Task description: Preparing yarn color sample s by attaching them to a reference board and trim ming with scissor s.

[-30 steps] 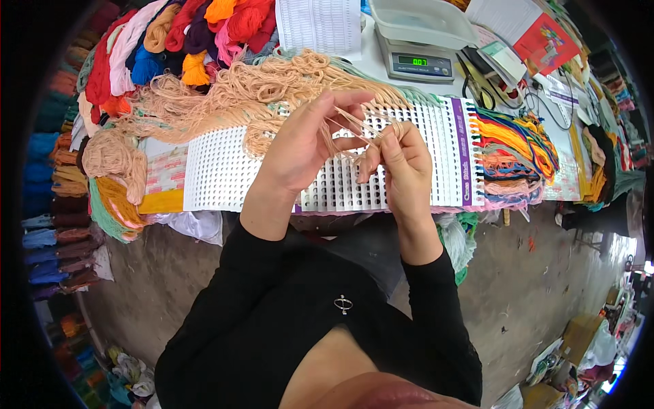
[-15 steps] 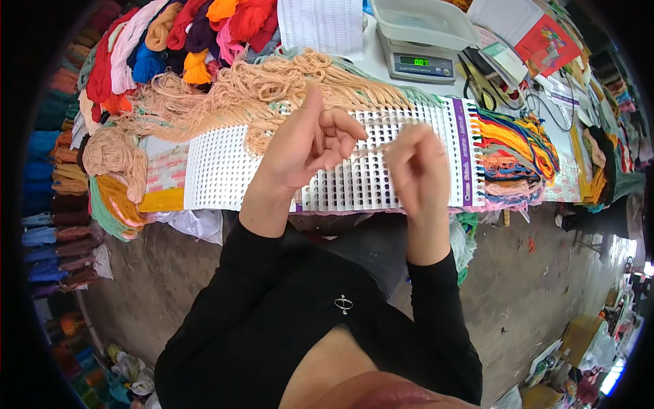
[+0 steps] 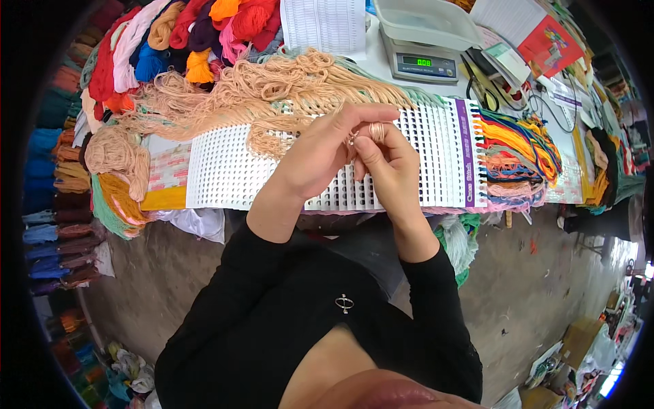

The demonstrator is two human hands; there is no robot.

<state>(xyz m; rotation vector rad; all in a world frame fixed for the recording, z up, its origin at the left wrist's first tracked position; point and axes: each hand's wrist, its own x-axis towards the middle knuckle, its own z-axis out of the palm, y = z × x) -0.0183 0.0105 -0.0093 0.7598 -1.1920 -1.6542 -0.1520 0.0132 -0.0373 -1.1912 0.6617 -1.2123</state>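
From my remote seat I look down on two hands together above the board (image 3: 231,167). The right hand (image 3: 392,170) pinches pale thread (image 3: 377,131) between thumb and index finger, with several turns lying around that index finger. The left hand (image 3: 320,160) is cupped close against it, thumb side up; its fingertips are partly hidden, so I cannot tell whether they grip the thread.

I judge the step in hand to be winding the thread into a small coil on the right index finger. To my eye, the next move calls for light tension and a firm pinch, so the turns lie side by side and none slips off.

Counting what I can: one coil, one perforated board face with one purple strip (image 3: 470,170), one scale (image 3: 426,67) carrying one tub (image 3: 429,26), one pair of scissors (image 3: 488,97) and one red booklet (image 3: 550,46) on the tabletop (image 3: 373,58). The peach yarn (image 3: 272,82) is too tangled to count.
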